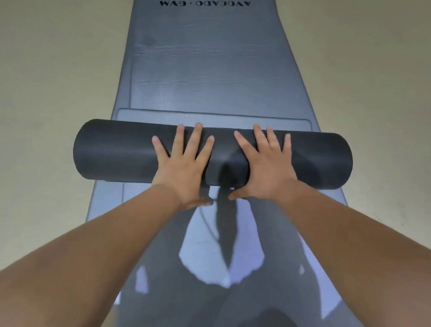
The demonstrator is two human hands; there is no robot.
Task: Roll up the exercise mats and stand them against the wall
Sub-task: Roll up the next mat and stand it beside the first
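Beige floor (58,93) is seen on both sides of a long grey mat (210,70) laid lengthwise away from the camera. Black lettering (205,3) at the mat's far end is read, upside down, as "AVOCADO - GYM".

A dark rolled mat (116,151) lies crosswise on the grey mat, and both of its ends overhang the grey mat's long edges. A short unrolled flap (210,116) with rounded corners is noted just beyond the roll.

The left hand (184,168) and right hand (265,168) are laid flat on top of the roll near its middle, close together, with fingers straight and spread. Nothing is grasped. The thumbs are tucked at the roll's near side.

Bare floor is noted beyond both roll ends.
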